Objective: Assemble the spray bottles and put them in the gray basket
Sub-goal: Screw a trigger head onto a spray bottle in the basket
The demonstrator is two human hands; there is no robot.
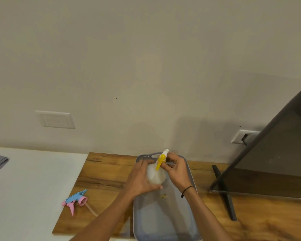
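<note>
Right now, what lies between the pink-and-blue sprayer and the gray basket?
In the head view, only bare wooden board and the person's left forearm separate the sprayer from the basket.

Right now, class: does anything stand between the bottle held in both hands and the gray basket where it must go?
Nothing visible does. The translucent white plastic bottle with the yellow spray head is held by the left hand and right hand directly over the open gray plastic basket, whose floor below looks almost bare.
</note>
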